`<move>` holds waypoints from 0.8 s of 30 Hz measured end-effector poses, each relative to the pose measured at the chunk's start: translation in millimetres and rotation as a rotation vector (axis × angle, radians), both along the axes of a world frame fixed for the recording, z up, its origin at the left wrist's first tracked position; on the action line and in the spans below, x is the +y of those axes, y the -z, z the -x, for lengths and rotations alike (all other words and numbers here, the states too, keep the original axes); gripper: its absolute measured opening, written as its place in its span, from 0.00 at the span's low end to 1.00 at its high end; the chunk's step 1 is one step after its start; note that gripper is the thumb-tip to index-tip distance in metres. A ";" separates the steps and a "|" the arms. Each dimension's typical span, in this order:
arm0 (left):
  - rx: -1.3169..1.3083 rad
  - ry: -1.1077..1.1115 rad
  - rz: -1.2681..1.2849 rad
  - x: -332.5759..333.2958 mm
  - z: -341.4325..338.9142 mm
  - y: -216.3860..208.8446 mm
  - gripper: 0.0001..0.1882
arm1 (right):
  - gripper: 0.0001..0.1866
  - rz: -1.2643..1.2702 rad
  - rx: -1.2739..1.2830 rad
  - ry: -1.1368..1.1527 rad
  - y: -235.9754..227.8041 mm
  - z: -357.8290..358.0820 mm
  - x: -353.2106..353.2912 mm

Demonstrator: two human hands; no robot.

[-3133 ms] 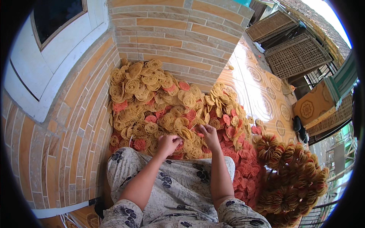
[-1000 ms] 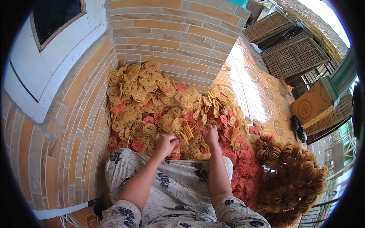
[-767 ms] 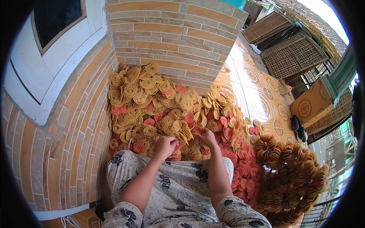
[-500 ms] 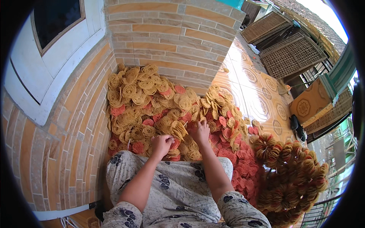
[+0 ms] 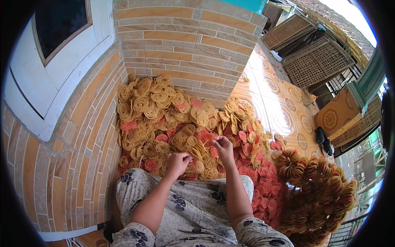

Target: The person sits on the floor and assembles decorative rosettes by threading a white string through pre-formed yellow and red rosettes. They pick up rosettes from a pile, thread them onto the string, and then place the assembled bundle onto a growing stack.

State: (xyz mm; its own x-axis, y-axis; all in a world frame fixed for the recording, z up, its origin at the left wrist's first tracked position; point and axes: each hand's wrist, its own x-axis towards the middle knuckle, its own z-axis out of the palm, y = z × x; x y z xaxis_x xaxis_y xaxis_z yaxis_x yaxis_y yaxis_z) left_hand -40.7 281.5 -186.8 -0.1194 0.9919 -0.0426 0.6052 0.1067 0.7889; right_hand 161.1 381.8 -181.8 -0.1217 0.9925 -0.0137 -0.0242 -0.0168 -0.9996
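Observation:
A heap of round, lacy coiled crackers, yellow with some red ones, lies in front of my knees. My left hand is closed in a pinch at the lower end of a stack of yellow crackers, which stand face to face as if threaded. Whatever runs through them is mostly hidden; a thin pale tip shows near the top. Just right of the stack, thumb and fingers of my right hand pinch a red cracker by its edge, close to that tip.
Bundles of strung crackers stand at my right, beside a spread of red crackers. A tiled wall rises behind the heap and a white door is at left. Woven racks lean beyond the shiny tiled floor.
My right hand has drawn back slightly from the heap and now has a red cracker in its fingers. My left hand and the yellow stack have shifted a little right and down.

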 end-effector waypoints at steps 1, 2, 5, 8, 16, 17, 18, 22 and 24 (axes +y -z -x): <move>0.007 -0.005 -0.004 -0.7 0.0 -1.0 0.12 | 0.08 -0.034 -0.014 -0.018 -5.6 0.7 -2.0; 0.014 -0.010 -0.010 -1.2 0.2 -2.3 0.12 | 0.08 -0.053 -0.035 -0.031 -11.2 0.6 -3.7; -0.044 -0.019 0.014 -1.6 0.8 -5.5 0.12 | 0.07 -0.285 -0.430 -0.074 -25.2 -1.7 -8.2; -0.100 -0.033 0.020 -2.0 1.3 -3.9 0.11 | 0.06 -0.333 -0.492 -0.298 -31.0 -7.1 -8.8; -0.120 0.017 -0.068 3.6 3.8 -0.7 0.10 | 0.19 0.152 -1.322 0.073 6.9 -89.2 19.1; -0.099 0.037 -0.065 2.9 2.1 -3.3 0.10 | 0.20 0.088 -1.305 0.106 20.4 -90.0 14.6; -0.077 0.053 -0.060 1.5 0.9 -6.4 0.10 | 0.21 0.097 -1.336 0.135 32.5 -88.8 10.5; -0.005 0.069 -0.040 -3.7 -7.2 -16.6 0.10 | 0.22 0.038 -1.388 0.137 50.8 -88.8 11.6; 0.004 0.077 -0.058 -4.6 -7.9 -18.6 0.11 | 0.17 0.084 -1.325 0.101 45.7 -90.5 15.2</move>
State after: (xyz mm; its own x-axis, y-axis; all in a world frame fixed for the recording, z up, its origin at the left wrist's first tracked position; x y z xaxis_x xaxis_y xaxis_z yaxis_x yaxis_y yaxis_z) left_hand -32.8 276.9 -168.2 -0.0427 0.9990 0.0160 0.6129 0.0136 0.7901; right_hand 251.6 397.1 -227.5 0.1045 0.9867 -0.1248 0.9549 -0.1346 -0.2646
